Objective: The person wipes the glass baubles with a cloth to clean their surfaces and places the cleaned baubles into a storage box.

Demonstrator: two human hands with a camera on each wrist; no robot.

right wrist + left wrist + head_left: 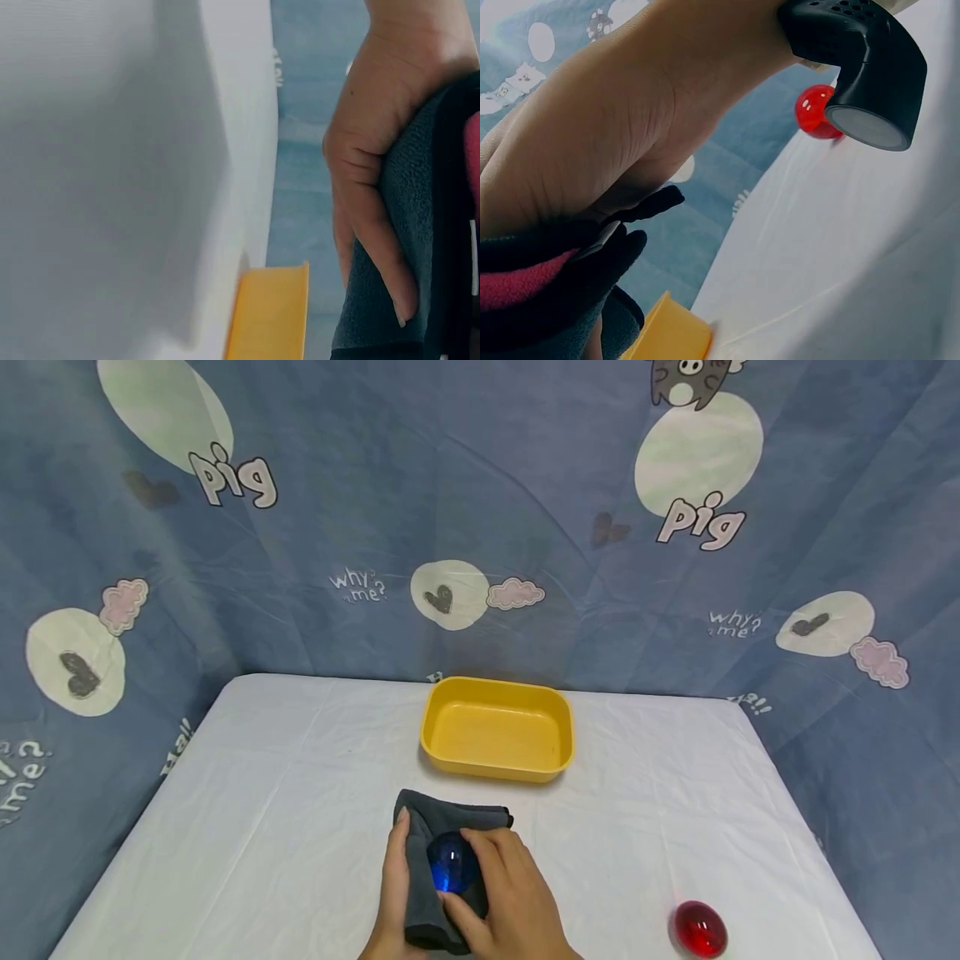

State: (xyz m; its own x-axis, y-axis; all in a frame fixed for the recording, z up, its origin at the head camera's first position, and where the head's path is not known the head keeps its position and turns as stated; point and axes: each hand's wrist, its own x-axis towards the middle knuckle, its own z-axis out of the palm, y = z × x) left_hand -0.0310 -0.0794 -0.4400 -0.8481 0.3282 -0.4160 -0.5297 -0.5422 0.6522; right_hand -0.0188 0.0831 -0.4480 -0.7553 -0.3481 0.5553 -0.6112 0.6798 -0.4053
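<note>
A shiny blue ball sits in a dark grey cloth near the table's front edge. My left hand cups the cloth from the left and below, its fingers lying along the fabric. From the right, my right hand wraps its thumb and fingers round the blue ball and presses it into the cloth. The left wrist view shows the back of my right hand over the cloth, which has a pink inner side. The cloth also fills the right edge of the right wrist view.
A yellow tray stands at the back middle of the white-covered table, with nothing seen in it. A red ball lies at the front right. A blue printed curtain hangs behind and beside the table.
</note>
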